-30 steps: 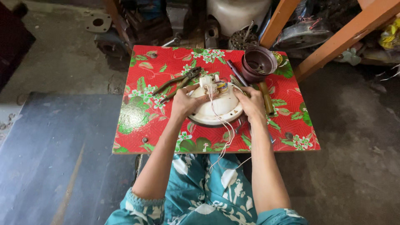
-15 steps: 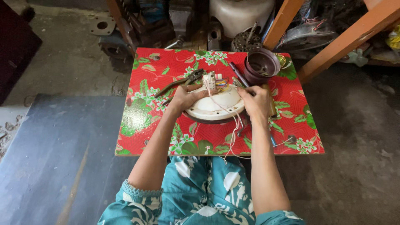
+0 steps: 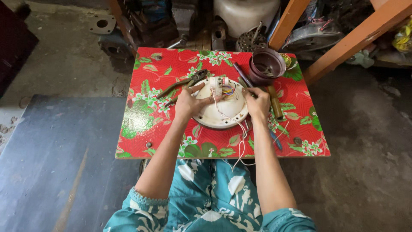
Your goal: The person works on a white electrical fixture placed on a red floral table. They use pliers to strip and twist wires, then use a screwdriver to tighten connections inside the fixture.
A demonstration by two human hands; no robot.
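Observation:
A round white motor housing [image 3: 221, 112] lies on a small table with a red flowered cover [image 3: 146, 129]. Coloured wires and a small white block [image 3: 217, 84] stick up at its far side, and thin white wires [image 3: 240, 141] trail off the near table edge. My left hand [image 3: 189, 102] grips the housing's left rim, thumb on top. On the right rim rests my right hand [image 3: 257, 104], fingers closed around the edge.
Green-handled pliers [image 3: 182, 86] lie left of the housing. A dark round cup [image 3: 267, 65] stands at the far right, with a screwdriver [image 3: 243, 74] and a brass-coloured tool [image 3: 275, 103] beside it. Metal parts, a white tank [image 3: 244, 15] and orange wooden beams [image 3: 356, 38] crowd behind the table.
The view has shifted a little. Both hands have stayed on the housing's rim, each sliding slightly around it; the housing seems to have turned a little.

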